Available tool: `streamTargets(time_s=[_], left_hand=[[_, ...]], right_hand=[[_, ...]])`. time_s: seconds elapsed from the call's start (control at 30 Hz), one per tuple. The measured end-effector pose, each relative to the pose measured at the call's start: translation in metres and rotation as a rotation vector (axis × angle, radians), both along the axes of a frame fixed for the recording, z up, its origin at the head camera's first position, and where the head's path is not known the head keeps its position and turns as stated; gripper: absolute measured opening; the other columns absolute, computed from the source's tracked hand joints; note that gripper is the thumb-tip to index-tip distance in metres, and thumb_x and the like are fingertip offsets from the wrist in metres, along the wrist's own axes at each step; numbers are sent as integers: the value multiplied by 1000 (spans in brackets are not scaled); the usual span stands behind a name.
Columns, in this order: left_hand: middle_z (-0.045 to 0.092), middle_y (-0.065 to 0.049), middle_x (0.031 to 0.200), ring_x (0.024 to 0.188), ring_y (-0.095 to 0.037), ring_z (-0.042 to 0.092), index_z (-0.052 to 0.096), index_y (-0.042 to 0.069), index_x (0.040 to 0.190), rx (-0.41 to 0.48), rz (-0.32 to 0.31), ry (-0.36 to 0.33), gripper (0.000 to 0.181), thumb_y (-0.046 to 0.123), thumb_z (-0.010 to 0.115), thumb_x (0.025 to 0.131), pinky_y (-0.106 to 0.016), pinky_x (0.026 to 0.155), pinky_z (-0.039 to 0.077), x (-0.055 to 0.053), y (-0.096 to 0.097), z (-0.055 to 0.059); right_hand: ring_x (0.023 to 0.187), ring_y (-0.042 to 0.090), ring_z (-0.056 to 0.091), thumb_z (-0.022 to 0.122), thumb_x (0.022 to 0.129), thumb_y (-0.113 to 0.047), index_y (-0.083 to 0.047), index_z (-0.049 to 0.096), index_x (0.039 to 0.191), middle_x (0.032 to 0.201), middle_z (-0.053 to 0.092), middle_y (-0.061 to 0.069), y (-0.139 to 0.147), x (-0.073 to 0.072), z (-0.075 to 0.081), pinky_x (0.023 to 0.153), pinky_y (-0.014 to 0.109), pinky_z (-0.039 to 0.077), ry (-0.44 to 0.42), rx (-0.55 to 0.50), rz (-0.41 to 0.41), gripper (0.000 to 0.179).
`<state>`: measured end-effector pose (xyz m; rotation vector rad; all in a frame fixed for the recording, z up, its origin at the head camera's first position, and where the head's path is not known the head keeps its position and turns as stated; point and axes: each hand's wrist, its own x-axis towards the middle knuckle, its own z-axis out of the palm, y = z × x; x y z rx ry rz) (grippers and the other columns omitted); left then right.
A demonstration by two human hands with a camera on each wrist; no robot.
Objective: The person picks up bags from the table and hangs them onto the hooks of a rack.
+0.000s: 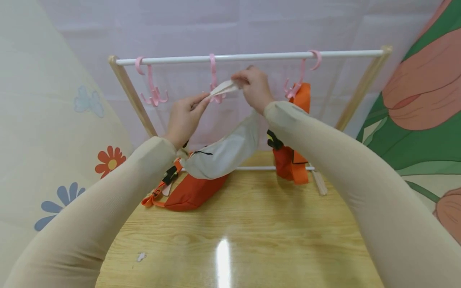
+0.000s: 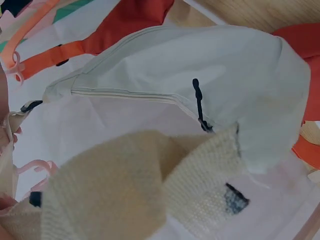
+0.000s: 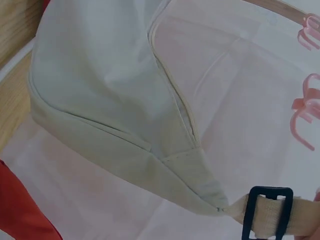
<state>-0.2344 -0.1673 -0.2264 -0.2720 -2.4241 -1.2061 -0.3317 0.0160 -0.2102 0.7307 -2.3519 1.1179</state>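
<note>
A pale grey-white waist bag [image 1: 225, 156] hangs by its beige strap [image 1: 225, 87] in front of the rack's middle pink hook [image 1: 213, 70]. My left hand [image 1: 185, 116] pinches the strap on the left of that hook, and my right hand [image 1: 256, 89] pinches it on the right. The stretch between them passes close to the hook's prongs; whether it touches them I cannot tell. In the left wrist view, the bag [image 2: 200, 60] shows a black zipper pull [image 2: 198, 100], with beige webbing [image 2: 105, 185] close to the camera. A black slider buckle [image 3: 267, 212] joins the strap in the right wrist view.
A white rail [image 1: 252, 57] on wooden legs carries the hooks. From the right pink hook [image 1: 302, 72] hangs an orange-red bag [image 1: 286, 160] by its orange strap [image 1: 302, 98]. Another red waist bag [image 1: 196, 194] lies on the wooden table [image 1: 252, 232]. The left pink hook [image 1: 154, 90] holds nothing.
</note>
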Motion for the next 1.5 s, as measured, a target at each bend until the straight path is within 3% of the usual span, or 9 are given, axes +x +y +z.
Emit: streamTargets(time_s=[0.1,0.17,0.43,0.67,0.93,1.23,1.33,1.5], left_hand=[[57,-7,75,54,-12,33,68,11,125,37,-11,-50,32,28,55,101,-24,51,28,0,0,2],[43,-4,65,51,-9,31,68,12,124,58,-20,-79,32,29,54,101,-23,47,26,0,0,3],[38,2,60,50,-8,29,69,8,121,143,-38,-120,31,25,54,101,-22,45,24,-5,4,3],[36,4,58,53,-7,29,72,1,112,165,-21,-96,28,20,56,100,-22,48,23,-10,5,0],[40,5,57,51,-7,32,72,0,111,270,-42,-204,31,24,54,101,-22,47,25,-8,6,-9],[41,5,62,56,-7,35,70,0,113,297,-22,-201,32,25,54,101,-22,53,29,-8,0,-17],[43,5,64,59,-8,37,70,0,115,302,-17,-191,32,24,54,101,-22,54,30,-8,-1,-19],[43,4,64,56,-7,35,69,-2,116,320,-23,-179,33,23,54,101,-21,52,29,-9,-4,-20]], right_hand=[[89,28,51,59,93,2,2,72,109,95,59,20,-2,-4,0,80,32,42,1,25,12,21],[87,28,50,60,94,0,2,72,109,94,59,19,-4,-7,0,79,33,41,3,43,14,20],[91,26,50,56,98,-6,-1,70,115,100,61,18,-8,-15,3,83,34,42,-28,149,-19,23],[93,27,49,53,99,-6,-1,69,117,99,59,16,-11,-16,2,86,35,42,-68,211,-34,25],[93,28,48,51,97,-3,-4,68,120,101,55,16,-10,-15,-8,86,37,41,-115,311,-37,29],[96,32,52,51,94,2,-1,68,120,102,58,20,-6,-15,-11,88,41,42,-84,340,74,31],[99,36,53,45,94,1,2,65,123,105,58,23,-1,-14,-13,90,44,42,-27,387,125,35],[105,36,50,47,98,-16,4,58,131,115,55,24,9,-9,-17,93,46,40,44,466,203,40]])
